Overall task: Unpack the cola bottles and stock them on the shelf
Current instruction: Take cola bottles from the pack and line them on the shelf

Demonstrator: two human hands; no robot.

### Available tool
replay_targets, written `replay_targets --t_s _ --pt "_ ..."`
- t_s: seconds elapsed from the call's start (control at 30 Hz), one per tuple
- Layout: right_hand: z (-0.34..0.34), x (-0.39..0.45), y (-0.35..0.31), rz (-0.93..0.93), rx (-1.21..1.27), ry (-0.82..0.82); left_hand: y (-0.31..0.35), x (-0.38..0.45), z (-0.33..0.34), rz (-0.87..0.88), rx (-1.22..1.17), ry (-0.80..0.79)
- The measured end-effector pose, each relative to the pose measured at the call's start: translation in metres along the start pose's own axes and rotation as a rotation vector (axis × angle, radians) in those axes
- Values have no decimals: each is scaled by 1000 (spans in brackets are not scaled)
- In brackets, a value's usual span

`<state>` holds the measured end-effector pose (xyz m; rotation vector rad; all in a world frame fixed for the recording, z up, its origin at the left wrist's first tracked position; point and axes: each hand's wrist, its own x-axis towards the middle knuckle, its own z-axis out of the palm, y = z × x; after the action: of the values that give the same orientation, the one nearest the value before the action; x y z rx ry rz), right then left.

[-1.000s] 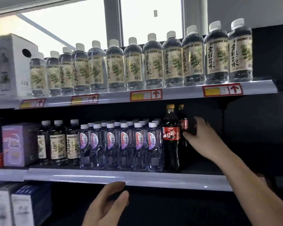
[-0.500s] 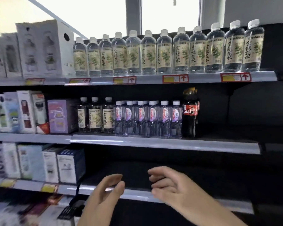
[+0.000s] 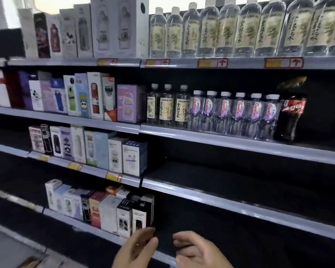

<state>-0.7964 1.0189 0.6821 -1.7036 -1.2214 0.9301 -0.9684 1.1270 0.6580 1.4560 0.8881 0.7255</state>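
A dark cola bottle [image 3: 290, 115] with a red label and yellow cap stands upright on the second shelf [image 3: 240, 145], at the right end of a row of clear water bottles [image 3: 234, 113]. Any bottle behind it is hidden in the dark. My left hand [image 3: 137, 248] and my right hand [image 3: 197, 252] are low at the bottom edge of the view, far below the cola bottle, side by side. Both have loosely spread fingers and hold nothing.
Tall clear bottles with beige labels [image 3: 240, 29] line the top shelf. Boxed flasks and cups [image 3: 75, 95] fill the left shelves on several levels. The shelf boards [image 3: 240, 178] below the bottles on the right are dark and bare.
My right hand left the cola bottle on the shelf and dropped down beside my left hand. The view has swung down and to the left, showing lower shelves.
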Motion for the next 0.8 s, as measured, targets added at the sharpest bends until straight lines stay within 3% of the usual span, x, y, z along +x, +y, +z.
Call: replay_targets --t_s 0.13,0.3,0.8 --pt "33 25 20 56 41 -3 -36 12 -20 -83 3 23" --pt "71 49 65 75 42 19 -75 22 -39 -15 23 78" --pt "258 81 440 311 -238 -158 -456 17 -35 -355 85 133"
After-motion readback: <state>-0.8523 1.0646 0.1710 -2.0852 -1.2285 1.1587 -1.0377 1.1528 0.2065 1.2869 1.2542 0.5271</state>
